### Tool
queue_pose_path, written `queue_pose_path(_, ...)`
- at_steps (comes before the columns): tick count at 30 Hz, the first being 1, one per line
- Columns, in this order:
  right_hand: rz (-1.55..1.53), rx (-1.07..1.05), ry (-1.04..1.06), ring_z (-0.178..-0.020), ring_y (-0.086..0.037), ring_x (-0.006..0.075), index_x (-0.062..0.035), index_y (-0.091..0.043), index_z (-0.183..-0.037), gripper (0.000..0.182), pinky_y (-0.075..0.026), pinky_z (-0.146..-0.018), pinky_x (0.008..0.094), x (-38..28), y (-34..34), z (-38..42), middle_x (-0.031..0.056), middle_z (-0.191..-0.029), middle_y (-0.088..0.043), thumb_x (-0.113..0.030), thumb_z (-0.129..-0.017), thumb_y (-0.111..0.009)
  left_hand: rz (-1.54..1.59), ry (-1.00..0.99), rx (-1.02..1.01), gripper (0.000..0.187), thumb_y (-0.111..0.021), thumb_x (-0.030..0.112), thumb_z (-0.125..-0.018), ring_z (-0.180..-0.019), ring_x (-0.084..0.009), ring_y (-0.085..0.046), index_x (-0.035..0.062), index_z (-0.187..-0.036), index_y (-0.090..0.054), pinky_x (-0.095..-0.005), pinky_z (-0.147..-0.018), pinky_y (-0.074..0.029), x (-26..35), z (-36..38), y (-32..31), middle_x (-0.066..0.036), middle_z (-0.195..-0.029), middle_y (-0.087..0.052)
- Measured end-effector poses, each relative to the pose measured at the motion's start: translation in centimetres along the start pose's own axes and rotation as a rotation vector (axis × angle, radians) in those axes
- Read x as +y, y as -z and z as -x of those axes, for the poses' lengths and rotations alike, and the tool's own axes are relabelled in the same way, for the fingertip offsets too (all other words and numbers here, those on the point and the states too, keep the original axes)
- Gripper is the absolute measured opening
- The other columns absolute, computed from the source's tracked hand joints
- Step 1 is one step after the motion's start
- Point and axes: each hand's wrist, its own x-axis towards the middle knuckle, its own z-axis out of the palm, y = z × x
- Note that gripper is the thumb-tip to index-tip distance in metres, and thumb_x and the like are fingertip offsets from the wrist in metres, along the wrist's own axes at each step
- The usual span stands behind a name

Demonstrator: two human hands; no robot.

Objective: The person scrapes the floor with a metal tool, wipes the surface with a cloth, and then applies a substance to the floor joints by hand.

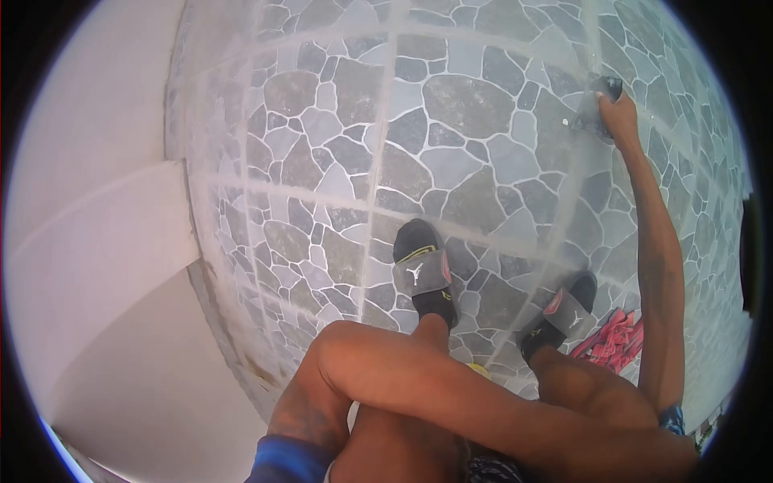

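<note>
Out at the upper right, my right hand (pixel 620 119) reaches down to the stone-patterned floor at the end of a stretched arm. Its fingers are closed on a dark, partly blurred thing (pixel 594 115) that touches or nearly touches the floor; I cannot make out its kind. My left forearm (pixel 451 386) lies bent across my knees, pointing to the lower right. My left hand does not show. A crumpled pink-red cloth (pixel 616 340) lies on the floor between my right foot and right arm.
My feet stand on the patterned floor (pixel 467 105) in dark slides, the left slide (pixel 423 274) and the right slide (pixel 564 310). A pale wall (pixel 97 161) runs along the left. Part of a yellow thing (pixel 478 369) shows behind my forearm.
</note>
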Motion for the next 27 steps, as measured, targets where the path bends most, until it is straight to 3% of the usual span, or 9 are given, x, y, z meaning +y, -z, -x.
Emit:
queue_pose_path(4,-0.190,-0.161,-0.077,-0.106,-0.067,0.0444,0.0072,-0.065,-0.116,0.049,-0.051,-0.090,0.0458,-1.1,0.8,-1.5,0.0307,-0.108,-0.069,-0.032,-0.087,-0.063,-0.002,-0.014,-0.005,0.044,-0.037,0.028,-0.104,-0.086,-0.0219,-0.057,-0.0019,-0.091,-0.067,-0.0344,-0.083,-0.045,0.9,0.6,0.2,-0.013,-0.094,-0.061)
queue_pose_path(8,-0.001,-0.080,-0.007,-0.104,-0.068,0.0428,0.0073,-0.062,-0.123,0.053,-0.050,-0.092,0.0449,-1.0,-0.1,-2.5,0.0284,-0.108,-0.071,-0.032,-0.088,-0.066,-0.053,0.011,-0.009,0.046,-0.036,0.029,-0.104,-0.087,-0.0226,-0.057,-0.0019,-0.090,-0.067,-0.0351,-0.084,-0.044,1.0,0.9,0.4,-0.014,-0.094,-0.061)
queue_pose_path(11,-0.043,-0.052,0.062,-0.102,-0.067,0.0472,0.0089,-0.064,-0.113,0.050,-0.051,-0.090,0.0487,-0.9,1.9,2.1,0.0343,-0.106,-0.068,-0.034,-0.088,-0.062,-0.083,0.018,-0.017,0.048,-0.035,0.030,-0.105,-0.088,-0.0232,-0.057,-0.0019,-0.089,-0.067,-0.0356,-0.084,-0.044,1.2,1.4,0.6,-0.014,-0.094,-0.061)
queue_pose_path(15,0.352,-0.236,0.058,-0.101,-0.065,0.0464,0.0017,-0.061,-0.118,0.034,-0.051,-0.086,0.0532,-4.2,6.3,12.7,0.0269,-0.106,-0.069,-0.022,-0.093,-0.057,-0.139,0.020,-0.037,0.050,-0.034,0.031,-0.106,-0.088,-0.0240,-0.057,-0.0020,-0.088,-0.066,-0.0363,-0.085,-0.044,3.2,2.5,2.2,-0.014,-0.093,-0.061)
queue_pose_path(18,0.421,-0.381,0.314,-0.092,-0.065,0.0368,-0.0046,-0.061,-0.114,0.023,-0.054,-0.073,0.0506,-4.2,4.8,23.7,0.0158,-0.105,-0.062,-0.010,-0.092,-0.058,-0.335,0.058,-0.002,0.051,-0.033,0.033,-0.106,-0.089,-0.0245,-0.057,-0.0020,-0.088,-0.066,-0.0368,-0.086,-0.044,6.9,4.5,4.9,-0.015,-0.093,-0.061)
queue_pose_path(19,0.413,-0.487,0.349,-0.101,-0.063,0.0367,-0.0036,-0.061,-0.120,0.032,-0.055,-0.077,0.0489,-4.5,4.3,26.9,0.0178,-0.110,-0.060,-0.008,-0.088,-0.060,-0.444,0.048,0.067,0.052,-0.033,0.033,-0.106,-0.089,-0.0247,-0.057,-0.0020,-0.088,-0.066,-0.0370,-0.086,-0.044,8.2,5.5,5.9,-0.015,-0.093,-0.061)
queue_pose_path(21,0.218,-0.652,0.427,-0.093,-0.060,0.0363,-0.0011,-0.059,-0.118,0.033,-0.051,-0.079,0.0482,-6.5,5.1,30.8,0.0189,-0.105,-0.059,-0.007,-0.085,-0.057,-0.696,0.002,0.297,0.053,-0.032,0.034,-0.107,-0.089,-0.0251,-0.057,-0.0020,-0.087,-0.066,-0.0374,-0.087,-0.044,10.4,8.4,8.3,-0.015,-0.093,-0.061)
queue_pose_path(24,0.285,-0.443,0.581,-0.104,-0.059,0.0366,0.0086,-0.054,-0.130,0.047,-0.049,-0.092,0.0447,-4.5,2.2,33.7,0.0237,-0.108,-0.057,-0.004,-0.085,-0.058,-1.302,-0.101,1.001,0.051,-0.034,0.034,-0.106,-0.087,-0.0201,-0.057,-0.0015,-0.083,-0.062,-0.0347,-0.083,-0.045,11.3,16.0,13.0,-0.010,-0.091,-0.059)
queue_pose_path(27,0.325,-0.285,0.573,-0.106,-0.057,0.0361,0.0110,-0.052,-0.131,0.048,-0.048,-0.092,0.0441,-3.7,0.4,27.2,0.0224,-0.111,-0.056,-0.003,-0.085,-0.057,-1.725,-0.022,1.326,0.032,-0.050,0.023,-0.102,-0.082,-0.0209,-0.057,-0.0005,-0.084,-0.064,-0.0357,-0.077,-0.045,10.4,23.2,16.7,-0.010,-0.085,-0.058)
